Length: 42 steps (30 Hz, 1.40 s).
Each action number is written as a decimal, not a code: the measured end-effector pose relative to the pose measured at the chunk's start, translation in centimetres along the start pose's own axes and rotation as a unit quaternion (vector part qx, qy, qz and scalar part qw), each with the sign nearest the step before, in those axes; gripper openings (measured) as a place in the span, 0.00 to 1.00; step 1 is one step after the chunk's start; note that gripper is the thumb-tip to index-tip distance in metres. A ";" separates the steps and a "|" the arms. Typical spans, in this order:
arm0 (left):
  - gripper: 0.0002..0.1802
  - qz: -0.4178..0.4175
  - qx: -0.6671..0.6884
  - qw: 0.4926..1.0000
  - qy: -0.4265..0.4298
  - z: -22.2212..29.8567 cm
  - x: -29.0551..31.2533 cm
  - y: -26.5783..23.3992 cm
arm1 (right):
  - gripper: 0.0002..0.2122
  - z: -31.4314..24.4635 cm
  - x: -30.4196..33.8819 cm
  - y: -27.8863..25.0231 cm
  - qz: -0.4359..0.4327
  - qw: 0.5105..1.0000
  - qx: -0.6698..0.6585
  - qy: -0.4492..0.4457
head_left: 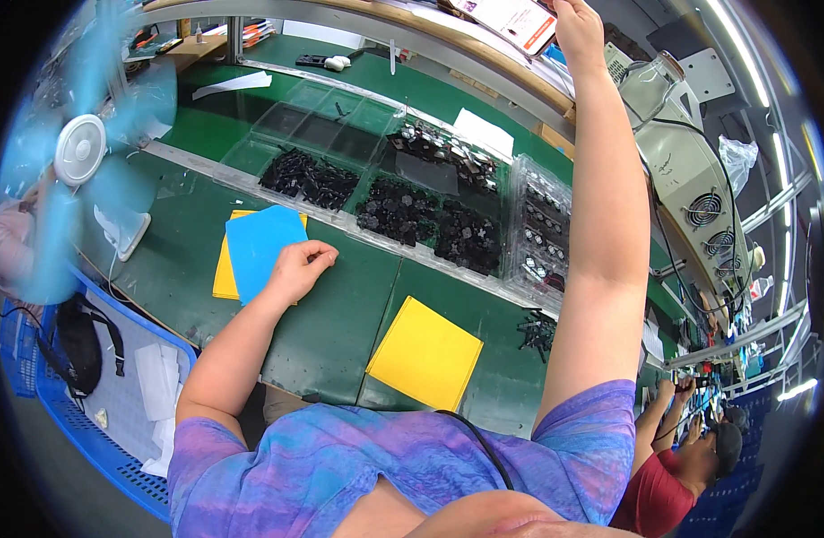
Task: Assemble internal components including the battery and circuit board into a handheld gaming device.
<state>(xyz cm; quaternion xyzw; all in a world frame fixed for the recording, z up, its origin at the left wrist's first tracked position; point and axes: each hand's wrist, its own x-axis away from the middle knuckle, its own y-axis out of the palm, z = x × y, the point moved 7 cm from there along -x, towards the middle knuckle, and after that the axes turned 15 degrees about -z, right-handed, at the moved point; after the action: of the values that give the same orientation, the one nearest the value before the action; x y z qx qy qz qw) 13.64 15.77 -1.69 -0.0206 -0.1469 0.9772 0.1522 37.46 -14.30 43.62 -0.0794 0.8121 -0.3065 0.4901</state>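
My right hand point(581, 34) is raised to the shelf at the top of the view, its fingers at the edge of a phone point(512, 20) with a lit screen; the frame's edge cuts off part of both. My left hand point(302, 271) rests on the green bench with its fingers loosely curled, and nothing shows in them. Under and beside that hand lies a blue sheet point(261, 240), on top of a yellow stack point(224, 273). A second yellow stack point(427, 354) lies nearer my body, right of the middle.
Clear trays point(387, 235) of small black parts line the bench's far side. More parts sit in a clear tray point(539, 224) by my right forearm, with loose black pieces point(537, 332) below. A spinning fan point(80, 151) and blue basket point(130, 448) are left. Another person point(667, 480) is right.
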 end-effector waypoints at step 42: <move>0.08 0.106 0.080 0.984 0.122 0.1 0.2 -1.8 | 0.13 -0.3 0.1 0.1 0.002 1.000 0.005 0.002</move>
<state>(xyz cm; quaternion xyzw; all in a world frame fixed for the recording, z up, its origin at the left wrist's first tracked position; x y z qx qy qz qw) 13.94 17.41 -1.11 -0.1428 -0.0451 0.9865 0.0658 37.19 -14.18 43.59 -0.0748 0.8114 -0.3100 0.4899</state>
